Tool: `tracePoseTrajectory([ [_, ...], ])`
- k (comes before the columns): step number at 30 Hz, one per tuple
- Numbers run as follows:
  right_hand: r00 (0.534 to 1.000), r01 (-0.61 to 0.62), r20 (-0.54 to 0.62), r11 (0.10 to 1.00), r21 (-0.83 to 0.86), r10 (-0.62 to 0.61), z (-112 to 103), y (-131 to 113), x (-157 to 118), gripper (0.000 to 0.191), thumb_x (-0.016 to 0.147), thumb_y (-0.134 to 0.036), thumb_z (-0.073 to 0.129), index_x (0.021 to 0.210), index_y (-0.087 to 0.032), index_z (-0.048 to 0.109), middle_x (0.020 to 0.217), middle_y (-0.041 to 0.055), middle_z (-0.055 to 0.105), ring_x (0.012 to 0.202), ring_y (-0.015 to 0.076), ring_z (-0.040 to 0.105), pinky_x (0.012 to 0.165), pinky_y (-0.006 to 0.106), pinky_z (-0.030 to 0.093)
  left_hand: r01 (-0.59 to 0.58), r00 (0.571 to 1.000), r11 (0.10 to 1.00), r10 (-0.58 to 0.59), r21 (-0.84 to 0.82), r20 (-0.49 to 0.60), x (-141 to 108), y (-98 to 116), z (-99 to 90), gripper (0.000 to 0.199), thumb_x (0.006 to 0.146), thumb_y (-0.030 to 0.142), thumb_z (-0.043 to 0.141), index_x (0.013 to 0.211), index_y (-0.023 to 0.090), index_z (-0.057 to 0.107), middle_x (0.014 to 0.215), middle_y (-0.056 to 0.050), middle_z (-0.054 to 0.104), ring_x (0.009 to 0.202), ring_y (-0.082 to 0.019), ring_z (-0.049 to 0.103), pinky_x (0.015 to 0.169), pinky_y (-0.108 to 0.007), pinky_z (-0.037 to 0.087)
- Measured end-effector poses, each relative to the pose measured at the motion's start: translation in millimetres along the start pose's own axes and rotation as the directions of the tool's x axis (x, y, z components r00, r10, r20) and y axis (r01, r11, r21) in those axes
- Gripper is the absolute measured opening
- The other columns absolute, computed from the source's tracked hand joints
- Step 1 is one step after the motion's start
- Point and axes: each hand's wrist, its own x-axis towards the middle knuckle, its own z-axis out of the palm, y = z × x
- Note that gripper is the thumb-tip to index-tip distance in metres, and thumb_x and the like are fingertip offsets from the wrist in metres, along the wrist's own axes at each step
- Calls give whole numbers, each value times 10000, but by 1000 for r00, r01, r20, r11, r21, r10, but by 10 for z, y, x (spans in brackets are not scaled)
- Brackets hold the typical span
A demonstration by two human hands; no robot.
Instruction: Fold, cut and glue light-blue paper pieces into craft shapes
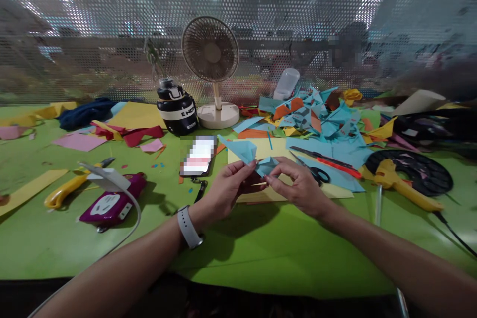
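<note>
Between my hands is a folded piece of light blue paper (pixel 244 149) with pointed, wing-like ends. My left hand (pixel 231 185), with a pale watch band on its wrist, pinches the paper between thumb and fingers. My right hand (pixel 292 185) pinches the paper's other end (pixel 267 165) near its lower edge. Both hands are above yellow paper sheets (pixel 261 196) on the green table. Just beyond my right hand lie black-handled scissors (pixel 319 174), partly covered by the hand, and a red-and-black cutter (pixel 331 161).
A phone (pixel 199 156) lies left of my hands. Behind stand a fan (pixel 218 114) and a black bottle (pixel 178 114). A heap of blue folded paper (pixel 320 117) is at the back right. A yellow glue gun (pixel 406 189) lies right; a purple power bank (pixel 112 206) with a cable lies left.
</note>
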Motion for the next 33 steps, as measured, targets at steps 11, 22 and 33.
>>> tracePoseTrajectory([
  [11, 985, -166, 63, 980, 114, 160, 2, 0, -4, 212, 817, -331, 588, 675, -174, 583, 670, 9, 552, 601, 124, 498, 557, 258, 392, -69, 991, 996, 63, 49, 119, -8, -12, 6, 202, 716, 275, 772, 840, 133, 701, 800, -50, 739, 712, -137, 678, 743, -266, 526],
  [22, 973, -220, 105, 964, 148, 206, 10, 61, -5, 242, 815, -378, 596, 689, -172, 576, 625, -7, 541, 552, 112, 512, 518, 243, 414, -87, 987, 992, 73, 95, 140, 5, -43, -19, 187, 730, 227, 759, 881, 128, 710, 858, -61, 744, 777, -138, 672, 814, -282, 519],
  [33, 973, -223, 99, 965, 137, 211, -7, 60, -3, 241, 808, -373, 593, 689, -164, 583, 574, -17, 538, 512, 104, 510, 484, 227, 413, -96, 980, 992, 79, 85, 184, 22, -63, -48, 186, 751, 226, 742, 906, 130, 708, 910, -68, 743, 809, -151, 674, 847, -312, 514],
])
